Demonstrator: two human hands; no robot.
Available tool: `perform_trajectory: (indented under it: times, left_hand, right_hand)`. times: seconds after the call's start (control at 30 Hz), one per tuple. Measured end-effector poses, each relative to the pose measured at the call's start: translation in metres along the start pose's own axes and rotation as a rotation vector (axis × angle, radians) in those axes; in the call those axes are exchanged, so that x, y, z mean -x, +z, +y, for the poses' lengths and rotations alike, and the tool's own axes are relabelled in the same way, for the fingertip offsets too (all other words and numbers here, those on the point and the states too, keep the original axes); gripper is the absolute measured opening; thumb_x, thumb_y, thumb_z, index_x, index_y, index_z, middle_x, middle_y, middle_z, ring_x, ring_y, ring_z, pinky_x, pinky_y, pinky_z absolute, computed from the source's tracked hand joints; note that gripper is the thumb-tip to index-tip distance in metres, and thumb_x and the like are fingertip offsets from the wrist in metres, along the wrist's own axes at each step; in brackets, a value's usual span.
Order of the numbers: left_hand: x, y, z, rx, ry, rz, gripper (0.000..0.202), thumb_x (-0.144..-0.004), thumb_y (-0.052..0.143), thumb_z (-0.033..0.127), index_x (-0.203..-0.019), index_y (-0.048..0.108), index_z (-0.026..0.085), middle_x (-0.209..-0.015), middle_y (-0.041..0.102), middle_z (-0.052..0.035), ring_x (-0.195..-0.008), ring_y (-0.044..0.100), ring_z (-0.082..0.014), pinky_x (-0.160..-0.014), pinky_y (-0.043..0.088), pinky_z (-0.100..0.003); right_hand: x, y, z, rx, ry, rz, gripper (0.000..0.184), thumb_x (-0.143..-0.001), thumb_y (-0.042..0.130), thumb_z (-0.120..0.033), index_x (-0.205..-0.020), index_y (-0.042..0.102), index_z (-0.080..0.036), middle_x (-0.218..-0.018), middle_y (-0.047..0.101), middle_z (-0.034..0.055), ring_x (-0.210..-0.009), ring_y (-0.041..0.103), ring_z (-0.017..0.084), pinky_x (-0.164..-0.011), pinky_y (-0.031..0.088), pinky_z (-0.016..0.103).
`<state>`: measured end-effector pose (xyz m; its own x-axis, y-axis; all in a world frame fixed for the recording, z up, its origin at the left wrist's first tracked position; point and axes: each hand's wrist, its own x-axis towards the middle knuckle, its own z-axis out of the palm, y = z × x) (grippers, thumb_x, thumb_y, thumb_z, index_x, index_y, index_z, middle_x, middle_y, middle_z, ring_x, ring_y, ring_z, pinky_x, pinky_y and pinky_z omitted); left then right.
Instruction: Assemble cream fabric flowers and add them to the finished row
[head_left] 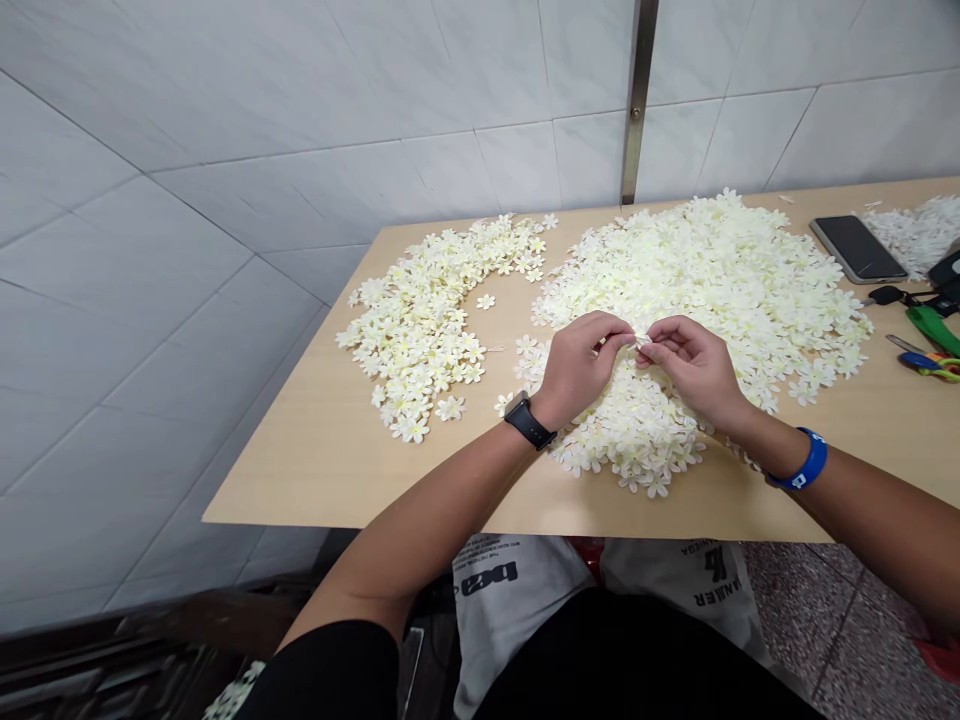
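Note:
Between the fingertips of both hands is a small pale artificial flower [640,340], mostly covered by the fingers. My left hand [583,362] pinches it from the left, and my right hand [694,368] pinches it from the right. The hands are close together over a large heap of cream-white flowers [712,260], which spreads behind, between and below them. A smaller curved pile of similar flowers with yellow centres [420,315] lies to the left. One single flower [486,301] rests apart beside that pile.
At the right back lie a phone [859,248] and a heap of small white pieces [919,232]. Scissors with coloured handles [930,362] and a green strap [934,328] sit at the right edge. A tiled wall [480,170] borders the tan tabletop [315,450].

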<state>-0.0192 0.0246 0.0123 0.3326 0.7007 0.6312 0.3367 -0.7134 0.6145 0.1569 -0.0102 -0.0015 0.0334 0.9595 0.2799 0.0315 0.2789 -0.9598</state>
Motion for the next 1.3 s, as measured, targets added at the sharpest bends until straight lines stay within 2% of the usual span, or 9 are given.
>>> perform_trajectory:
  times: [0.43, 0.53, 0.7, 0.8, 0.9, 1.13, 1.3]
  left_hand:
    - [0.000, -0.001, -0.005, -0.030, 0.012, -0.050, 0.015, -0.100, 0.051, 0.019, -0.086, 0.057, 0.020, -0.086, 0.065, -0.0040, -0.081, 0.059, -0.0156, -0.070, 0.048, -0.028]
    - [-0.001, 0.000, -0.009, -0.074, -0.036, -0.032, 0.010, -0.098, 0.052, 0.017, -0.089, 0.055, 0.020, -0.088, 0.063, -0.0044, -0.083, 0.058, -0.0160, -0.071, 0.049, -0.029]
    - [-0.001, 0.001, -0.006, -0.048, -0.104, 0.006, 0.006, -0.095, 0.054, 0.014, -0.095, 0.057, 0.020, -0.094, 0.065, -0.0049, -0.085, 0.061, -0.0145, -0.065, 0.049, -0.025]
    - [0.001, 0.002, 0.000, -0.015, -0.040, -0.029, 0.011, -0.100, 0.053, 0.021, -0.096, 0.062, 0.019, -0.095, 0.069, -0.0051, -0.086, 0.063, -0.0140, -0.065, 0.050, -0.024]
    - [0.003, 0.003, 0.001, 0.012, 0.020, -0.057, 0.010, -0.099, 0.061, 0.026, -0.096, 0.067, 0.019, -0.098, 0.072, -0.0047, -0.088, 0.065, -0.0139, -0.067, 0.052, -0.024]
    - [0.002, 0.003, 0.000, 0.014, 0.003, 0.030, 0.013, -0.095, 0.066, 0.018, -0.084, 0.071, 0.019, -0.086, 0.074, -0.0022, -0.082, 0.068, -0.0134, -0.071, 0.054, -0.025]
    - [0.001, 0.000, 0.002, 0.016, -0.036, 0.005, 0.013, -0.095, 0.066, 0.021, -0.083, 0.070, 0.019, -0.086, 0.074, -0.0019, -0.081, 0.068, -0.0133, -0.074, 0.055, -0.026]
  right_hand:
    - [0.000, 0.000, -0.002, -0.012, 0.024, -0.009, 0.031, -0.079, 0.083, -0.050, -0.085, 0.066, -0.025, -0.074, 0.069, 0.0003, -0.069, 0.070, 0.018, -0.071, 0.064, 0.036]
    - [-0.001, 0.000, -0.002, -0.001, 0.025, 0.001, 0.030, -0.079, 0.083, -0.047, -0.085, 0.065, -0.024, -0.074, 0.067, -0.0002, -0.069, 0.069, 0.016, -0.070, 0.063, 0.034]
    - [-0.002, -0.001, 0.001, 0.023, -0.001, 0.042, 0.026, -0.083, 0.080, -0.044, -0.086, 0.064, -0.024, -0.076, 0.066, 0.0000, -0.070, 0.068, 0.016, -0.069, 0.061, 0.032]
    - [0.000, -0.001, 0.001, 0.041, -0.018, 0.030, 0.024, -0.084, 0.079, -0.043, -0.087, 0.065, -0.024, -0.077, 0.066, 0.0003, -0.071, 0.067, 0.016, -0.069, 0.060, 0.032]
    - [0.002, 0.000, -0.001, 0.059, -0.030, 0.004, 0.024, -0.085, 0.079, -0.044, -0.088, 0.065, -0.025, -0.080, 0.067, 0.0013, -0.074, 0.068, 0.017, -0.071, 0.060, 0.034]
    - [0.003, 0.002, -0.005, 0.067, -0.030, -0.026, 0.026, -0.083, 0.080, -0.047, -0.088, 0.066, -0.025, -0.080, 0.069, 0.0015, -0.073, 0.070, 0.018, -0.072, 0.062, 0.035]
    - [0.002, 0.001, -0.003, 0.015, -0.024, -0.026, 0.025, -0.083, 0.082, -0.044, -0.089, 0.067, -0.024, -0.079, 0.070, 0.0008, -0.072, 0.071, 0.017, -0.072, 0.063, 0.034]
